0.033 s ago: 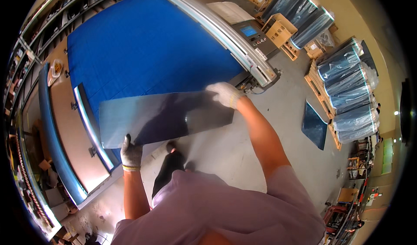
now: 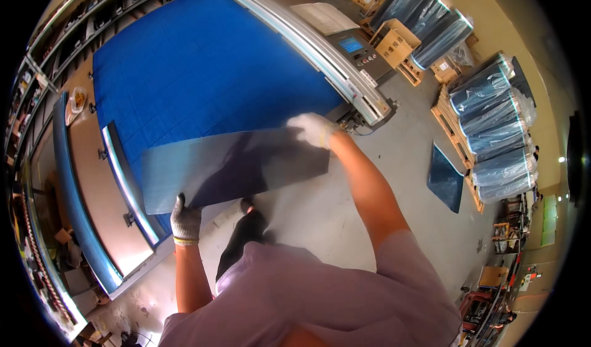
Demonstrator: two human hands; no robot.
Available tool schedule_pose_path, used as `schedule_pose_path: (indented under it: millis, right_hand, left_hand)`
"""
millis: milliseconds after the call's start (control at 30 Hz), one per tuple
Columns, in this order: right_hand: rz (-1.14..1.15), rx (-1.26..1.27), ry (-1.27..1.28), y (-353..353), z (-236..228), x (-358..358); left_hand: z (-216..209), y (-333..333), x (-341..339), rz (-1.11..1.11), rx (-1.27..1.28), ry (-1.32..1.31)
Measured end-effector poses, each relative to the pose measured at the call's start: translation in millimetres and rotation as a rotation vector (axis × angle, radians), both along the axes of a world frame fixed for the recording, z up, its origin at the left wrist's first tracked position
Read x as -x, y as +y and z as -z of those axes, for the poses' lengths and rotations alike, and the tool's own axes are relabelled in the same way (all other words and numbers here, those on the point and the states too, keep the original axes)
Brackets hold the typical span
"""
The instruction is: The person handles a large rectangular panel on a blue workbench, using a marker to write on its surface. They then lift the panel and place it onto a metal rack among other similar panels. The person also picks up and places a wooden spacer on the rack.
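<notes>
A person wearing knitted work gloves holds a thin, dark, glossy rectangular sheet [image 2: 240, 168] in front of the body, spread between both hands. The left hand [image 2: 186, 221] is closed on the sheet's near edge, thumb on the upper face, its other fingers mostly hidden. The right hand [image 2: 313, 130] is closed over the far right corner; its thumb cannot be made out. In view, the sheet overlaps the near border of a large flat machine bed covered in blue [image 2: 203, 58] and the grey floor [image 2: 345, 224]; whether it touches the bed is unclear. A metal gantry beam [image 2: 301, 45] crosses the bed's right side. The step in hand looks like handling the sheet; the next move probably calls for both hands moving together, so it does not bend.
</notes>
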State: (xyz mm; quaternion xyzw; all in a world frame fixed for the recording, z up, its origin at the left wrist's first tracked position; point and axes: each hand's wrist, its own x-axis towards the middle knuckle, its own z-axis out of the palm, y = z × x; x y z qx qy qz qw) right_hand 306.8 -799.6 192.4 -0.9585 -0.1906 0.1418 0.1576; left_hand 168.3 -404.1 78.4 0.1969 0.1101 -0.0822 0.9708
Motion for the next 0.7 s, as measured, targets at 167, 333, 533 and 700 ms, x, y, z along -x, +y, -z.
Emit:
schedule_pose_path:
  millis: [167, 333, 533, 700]
  right_hand:
    - [-0.114, 0.191, 0.367, -13.2, 26.7, -138.9]
    - [-0.292, 0.259, 0.345, -4.8, 79.4, -228.1]
    - [-0.213, 0.197, -0.008, 15.4, 166.6, -256.6]
    - [-0.282, 0.142, -0.200, 0.8, 149.8, -266.1]
  left_hand:
    - [33.2, -38.4, -30.3, -0.075, -0.056, -0.005]
    - [85.8, -61.7, -58.4, -0.177, -0.072, 0.119]
    - [112.0, -84.7, -75.3, -0.272, -0.136, 0.284]
    - [133.6, -73.5, -71.0, -0.254, -0.149, 0.404]
